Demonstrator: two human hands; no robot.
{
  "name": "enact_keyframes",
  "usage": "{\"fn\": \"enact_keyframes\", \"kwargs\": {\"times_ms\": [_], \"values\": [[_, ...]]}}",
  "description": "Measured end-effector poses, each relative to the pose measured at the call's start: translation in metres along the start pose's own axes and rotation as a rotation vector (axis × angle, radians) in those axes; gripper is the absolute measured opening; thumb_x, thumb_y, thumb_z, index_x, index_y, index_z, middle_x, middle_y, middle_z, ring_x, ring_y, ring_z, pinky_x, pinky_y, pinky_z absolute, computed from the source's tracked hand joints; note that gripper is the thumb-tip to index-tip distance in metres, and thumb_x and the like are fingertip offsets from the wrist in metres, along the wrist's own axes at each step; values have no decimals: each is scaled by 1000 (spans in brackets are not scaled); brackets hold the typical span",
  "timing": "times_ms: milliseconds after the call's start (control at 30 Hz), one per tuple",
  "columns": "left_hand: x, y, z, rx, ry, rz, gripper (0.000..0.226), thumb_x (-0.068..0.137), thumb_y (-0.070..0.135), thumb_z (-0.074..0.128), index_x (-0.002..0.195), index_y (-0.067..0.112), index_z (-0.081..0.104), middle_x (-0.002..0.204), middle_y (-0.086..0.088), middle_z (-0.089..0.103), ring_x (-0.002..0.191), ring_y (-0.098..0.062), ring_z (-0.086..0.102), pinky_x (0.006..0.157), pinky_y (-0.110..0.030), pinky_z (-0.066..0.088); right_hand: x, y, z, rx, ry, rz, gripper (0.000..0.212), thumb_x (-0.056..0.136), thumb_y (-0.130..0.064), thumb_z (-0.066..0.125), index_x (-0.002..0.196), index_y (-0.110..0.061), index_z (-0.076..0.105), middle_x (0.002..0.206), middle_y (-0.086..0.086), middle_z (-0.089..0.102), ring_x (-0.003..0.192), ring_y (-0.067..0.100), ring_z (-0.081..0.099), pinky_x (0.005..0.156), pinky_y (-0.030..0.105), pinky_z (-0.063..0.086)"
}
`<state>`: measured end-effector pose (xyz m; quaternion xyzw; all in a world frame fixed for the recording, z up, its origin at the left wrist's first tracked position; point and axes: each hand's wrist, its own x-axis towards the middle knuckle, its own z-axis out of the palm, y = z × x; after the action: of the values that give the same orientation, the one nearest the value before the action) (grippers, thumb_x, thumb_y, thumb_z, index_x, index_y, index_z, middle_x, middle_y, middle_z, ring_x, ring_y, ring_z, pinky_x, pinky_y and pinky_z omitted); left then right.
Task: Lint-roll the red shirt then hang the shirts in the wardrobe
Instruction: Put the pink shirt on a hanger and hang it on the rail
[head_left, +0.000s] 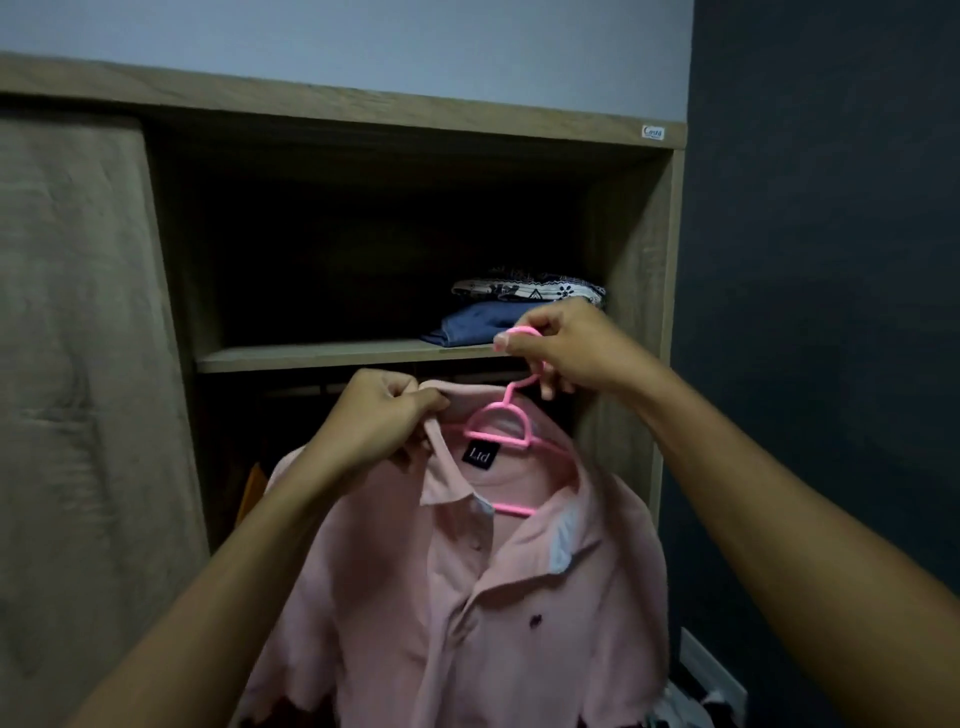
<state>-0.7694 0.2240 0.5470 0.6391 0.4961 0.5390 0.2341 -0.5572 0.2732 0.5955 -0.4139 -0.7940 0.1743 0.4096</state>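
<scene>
Gripping hanger (498, 439) and shirt collar (441, 486), hands (376, 415) (563, 345) hover near shelf edge (337, 358).

Black neck tag (480, 456) inside pink shirt (467, 597) collar reads "Ltd". Small sticker (653, 132) at wardrobe (363, 111) top-right corner reads "Costa".

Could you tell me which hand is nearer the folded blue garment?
Right. The right hand, holding the hanger hook, overlaps the blue garment in view; the left hand pinches the collar, lower left.
</scene>
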Motion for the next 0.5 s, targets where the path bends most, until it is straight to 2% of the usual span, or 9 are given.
{"fn": "enact_keyframes", "kwargs": {"times_ms": [100,167,233,300,367,433,500], "values": [[0,0,2,79,11,52,40,85,9,65,53,12,42,42,-6,46,33,-17,45,34,-19,34,0,-2,12,-116,-104,-5,23,89,-35,71,80,-14,70,60,2,65,50,21,67,43,25,42],[-3,-3,-1,136,-73,42,38,85,12,67,53,10,47,43,-8,46,37,-21,45,35,-21,35,2,-2,9,-76,-16,-6,22,88,-36,71,82,-16,72,58,1,64,48,19,65,42,23,41],[-9,-3,-7,150,-249,21,46,91,29,67,51,10,53,45,-10,49,40,-22,45,37,-22,35,5,-5,1,-94,61,-33,22,88,-38,71,85,-17,74,53,-2,62,44,16,62,41,20,39],[-15,0,-8,109,-350,65,63,93,53,59,49,9,49,48,-12,48,43,-21,43,40,-23,33,3,-5,2,-117,25,-34,22,89,-39,70,87,-18,75,54,-2,61,42,16,61,40,21,39],[-10,-4,-6,123,-187,266,72,91,64,52,53,3,44,50,-11,47,47,-19,42,48,-28,35,1,-5,7,-119,13,-56,21,89,-40,70,87,-20,76,56,-2,62,42,17,61,40,20,37],[1,-16,-4,268,-9,442,64,89,67,50,66,7,55,60,-4,56,57,-13,51,58,-33,41,-3,-6,8,-108,45,-87,19,88,-40,71,86,-21,76,54,-6,63,40,15,58,40,18,37],[5,-31,1,449,-67,452,54,85,72,47,84,21,64,78,4,63,73,-10,60,68,-32,48,-7,-9,5,-72,69,-130,17,87,-38,72,85,-22,77,55,-5,65,39,14,56,41,19,38]]}}
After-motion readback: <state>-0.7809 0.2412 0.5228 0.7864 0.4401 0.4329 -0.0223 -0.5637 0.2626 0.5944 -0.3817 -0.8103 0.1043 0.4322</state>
